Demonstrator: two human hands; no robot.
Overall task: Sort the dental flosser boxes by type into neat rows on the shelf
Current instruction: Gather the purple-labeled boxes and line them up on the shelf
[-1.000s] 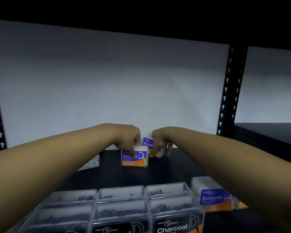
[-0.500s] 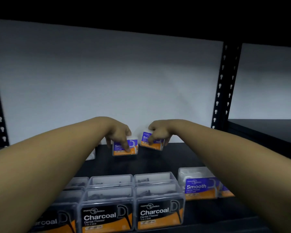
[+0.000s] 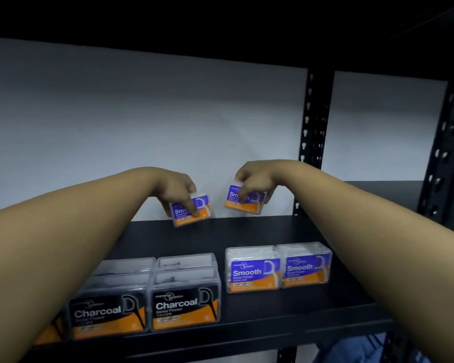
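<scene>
a: two boxes in hand, both the purple smooth kind. left hand (image 3: pixel 177 193) grips the left smooth box (image 3: pixel 192 211) from above, fingers curled down over its front label, thumb side hidden. the box tilts, near edge low, right at the back part of the shelf (image 3: pixel 260 231); cannot tell if it touches the board.

b: and to the right of that?

a: right hand (image 3: pixel 252 180) pinches the right smooth box (image 3: pixel 245 199) from the top, one finger down across the label. that box hangs clear above the board, close to the back wall (image 3: pixel 142 113), tilted too. the two boxes are apart, a gap between them.

b: where do they want to go?

a: my guess, the smooth row (image 3: pixel 278 268) at front right, two boxes side by side, labels facing out. it lies nearer the person than both held boxes and off to the right. the charcoal rows (image 3: pixel 147 297) fill the front left, two deep from what shows.

b: which hand is better placed?

a: the right one. its box sits almost straight behind the smooth row, so a pull toward the body and down should land it behind or beside that row. the left box has to cross rightward first, over bare board behind the charcoal boxes.

b: axis?

a: long side of each held box runs roughly left-right, same as the row, so likely only levelling is needed, little turning.
</scene>
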